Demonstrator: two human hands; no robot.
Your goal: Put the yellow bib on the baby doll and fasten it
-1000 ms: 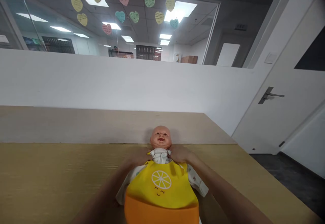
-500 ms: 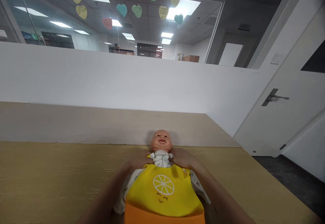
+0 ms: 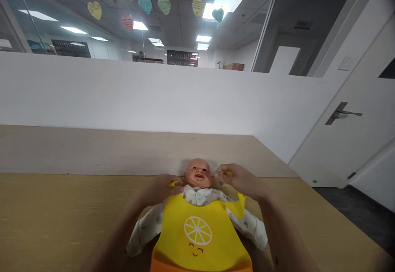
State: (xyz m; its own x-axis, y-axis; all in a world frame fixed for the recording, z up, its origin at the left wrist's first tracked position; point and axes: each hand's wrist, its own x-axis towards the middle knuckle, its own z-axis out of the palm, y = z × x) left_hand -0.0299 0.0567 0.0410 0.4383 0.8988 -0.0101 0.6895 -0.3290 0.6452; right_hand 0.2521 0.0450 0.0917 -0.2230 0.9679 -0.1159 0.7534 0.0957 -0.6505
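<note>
L hand (image 3: pixel 161 187) & R hand (image 3: pixel 242 180) each pinch a strap (image 3: pixel 241 206) of yellow bib (image 3: pixel 173 231), flanking doll (image 3: pixel 198 172) (long axis betw. hands, head away), L nearer collar (image 3: pixel 197 196).

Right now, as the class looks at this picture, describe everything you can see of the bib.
The bib is yellow, apparently soft, smooth rubber, printed with a white citrus slice above a small smiling face. An orange lower section is cut off by the picture's bottom edge. It lies over the front of the doll, against its patterned white top. The left hand and right hand each hold a neck strap, spread apart.
</note>
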